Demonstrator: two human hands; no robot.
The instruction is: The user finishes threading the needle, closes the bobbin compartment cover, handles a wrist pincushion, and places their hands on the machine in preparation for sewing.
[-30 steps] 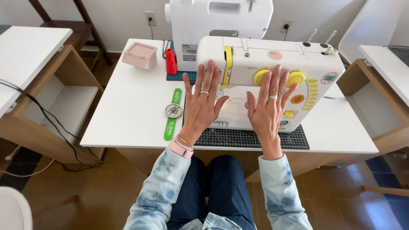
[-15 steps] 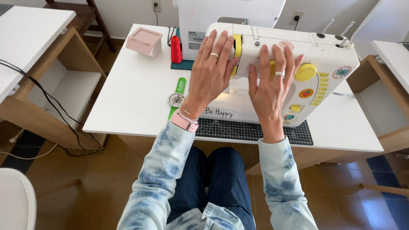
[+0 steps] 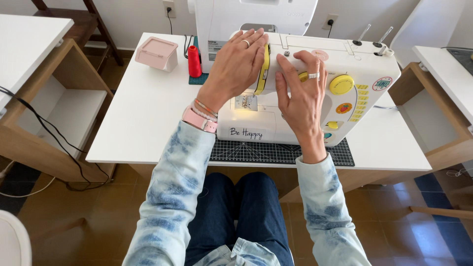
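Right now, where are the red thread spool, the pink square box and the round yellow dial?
red thread spool (image 3: 194,61), head view, middle of its side.
pink square box (image 3: 155,49), head view, its lid.
round yellow dial (image 3: 341,84), head view, its face.

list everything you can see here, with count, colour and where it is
sewing machine: 1, white with yellow dials, on the cutting mat at the table's front
second machine: 1, white, behind the first
cutting mat: 1, dark with a grid, under the front machine
thread spool: 1, red, upright at the table's back
small box: 1, pink, left of the spool
table: 1, white top
side tables: 2, white tops, wooden frames, one on each side
left hand: 1, ringed, pink wristband, flat on the front machine's top
right hand: 1, ringed, flat on the machine's front
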